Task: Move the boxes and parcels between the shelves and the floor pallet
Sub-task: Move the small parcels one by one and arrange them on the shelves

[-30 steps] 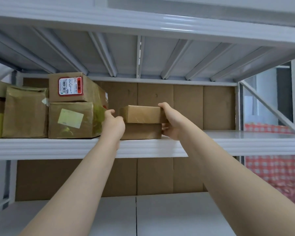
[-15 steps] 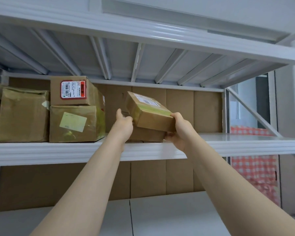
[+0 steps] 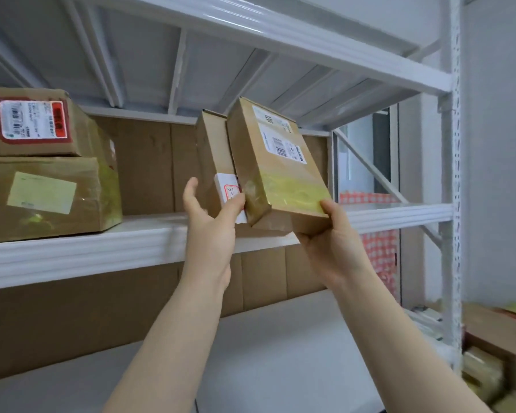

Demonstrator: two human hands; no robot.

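Right grip [image 3: 325,234] was curled under the lower right corner of a flat brown cardboard box with yellowish tape [image 3: 280,174], thumb on its face and fingers beneath. Left grip [image 3: 212,222] pinched the lower end of a second, narrower brown cardboard box [image 3: 210,153] just behind it, thumb on the left side and fingers tucked in between the two.

Both boxes stood tilted almost on end at the centre of the frame, side by side and touching, over the front lip of the white metal shelf [image 3: 102,248]. My hands hid whether either one rested on it.

I judged them light, since one corner hold each kept them up. The card looked stiff and the corners square, so the edges would take a firm squeeze. The glossy tape on the nearer box seemed slippery, so I would keep my fingers on bare card and get a palm under the base before carrying either one down.

A white shipping label with a barcode [image 3: 280,138] sat on the nearer box, its print too blurred to read. The rear box had a small white sticker edged in red [image 3: 228,189] with what looked like a handwritten "3-". At the upper left of the frame, a brown carton with a red-bordered barcode label [image 3: 33,120] sat on a bigger carton with a pale blank label [image 3: 41,192]. I could read neither.
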